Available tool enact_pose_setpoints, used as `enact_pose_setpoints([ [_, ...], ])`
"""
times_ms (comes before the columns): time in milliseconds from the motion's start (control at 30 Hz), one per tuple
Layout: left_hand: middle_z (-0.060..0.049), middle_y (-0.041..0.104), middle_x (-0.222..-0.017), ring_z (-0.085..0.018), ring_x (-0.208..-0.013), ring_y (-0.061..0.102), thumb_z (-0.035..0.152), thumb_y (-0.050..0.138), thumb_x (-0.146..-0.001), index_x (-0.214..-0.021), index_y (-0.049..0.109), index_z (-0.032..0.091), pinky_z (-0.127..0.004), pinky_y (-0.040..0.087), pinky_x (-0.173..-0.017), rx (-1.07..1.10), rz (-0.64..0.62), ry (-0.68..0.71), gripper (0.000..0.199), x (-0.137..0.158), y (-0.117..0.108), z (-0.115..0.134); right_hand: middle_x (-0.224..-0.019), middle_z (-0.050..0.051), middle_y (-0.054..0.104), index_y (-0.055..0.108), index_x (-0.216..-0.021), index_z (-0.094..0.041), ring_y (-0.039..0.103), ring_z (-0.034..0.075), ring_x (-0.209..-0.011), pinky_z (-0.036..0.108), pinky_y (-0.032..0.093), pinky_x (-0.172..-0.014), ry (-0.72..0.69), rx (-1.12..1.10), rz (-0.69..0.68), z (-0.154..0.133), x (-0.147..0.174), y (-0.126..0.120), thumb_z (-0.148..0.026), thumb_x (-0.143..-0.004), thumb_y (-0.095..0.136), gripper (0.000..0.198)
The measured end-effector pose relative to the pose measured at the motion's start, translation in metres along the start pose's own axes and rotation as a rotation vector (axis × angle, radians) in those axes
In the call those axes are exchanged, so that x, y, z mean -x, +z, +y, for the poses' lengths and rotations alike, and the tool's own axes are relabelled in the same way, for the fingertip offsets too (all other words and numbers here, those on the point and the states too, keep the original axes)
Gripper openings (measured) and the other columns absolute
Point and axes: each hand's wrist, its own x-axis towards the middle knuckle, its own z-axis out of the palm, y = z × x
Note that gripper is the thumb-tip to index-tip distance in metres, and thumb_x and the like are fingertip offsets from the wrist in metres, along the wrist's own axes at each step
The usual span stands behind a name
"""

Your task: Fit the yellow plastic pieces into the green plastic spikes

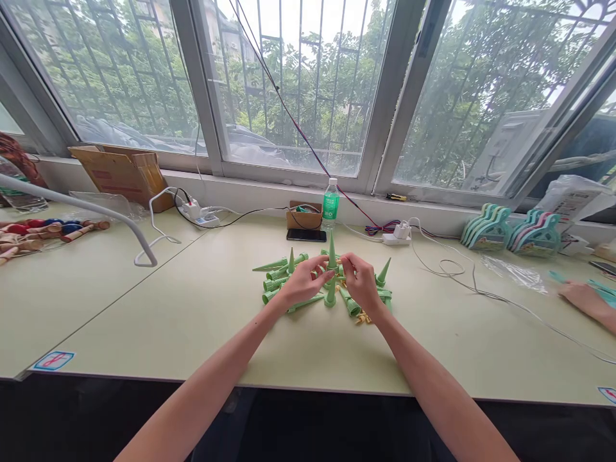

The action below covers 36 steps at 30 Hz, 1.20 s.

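Observation:
My left hand (308, 280) is closed around the lower part of a green plastic spike (332, 249), which points upward. Close by its right side, my right hand (359, 277) has thumb and fingertips pinched together; what lies between them is too small to make out. Another green spike (330, 295) stands upright just below the hands. Around both hands lie several more green spikes and hollow tubes (274, 282), some on their sides. Small yellow pieces (364, 318) are scattered by my right wrist, partly hidden.
Behind the pile are a black phone (307, 235), a small cardboard box (304, 217) and a water bottle (330, 204). White cables (474, 282) run across the right side. Green hangers (487, 228) stand farther right, near another person's hand (584, 296). Wooden-handled items (43, 234) lie left.

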Motion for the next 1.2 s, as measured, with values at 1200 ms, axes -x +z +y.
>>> enact_pose_setpoints([
  [1200, 0.001, 0.056, -0.062, -0.011, -0.051, 0.048, 0.056, 0.052, -0.087, -0.102, 0.059, 0.018, -0.020, 0.036, -0.047, 0.128, 0.206, -0.086, 0.042, -0.003, -0.002, 0.006, -0.065, 0.000, 0.059, 0.060, -0.086, -0.019, 0.055, 0.013, -0.060, 0.025, 0.045, -0.062, 0.040, -0.018, 0.055, -0.005, 0.002, 0.002, -0.042, -0.098, 0.041, 0.032],
])
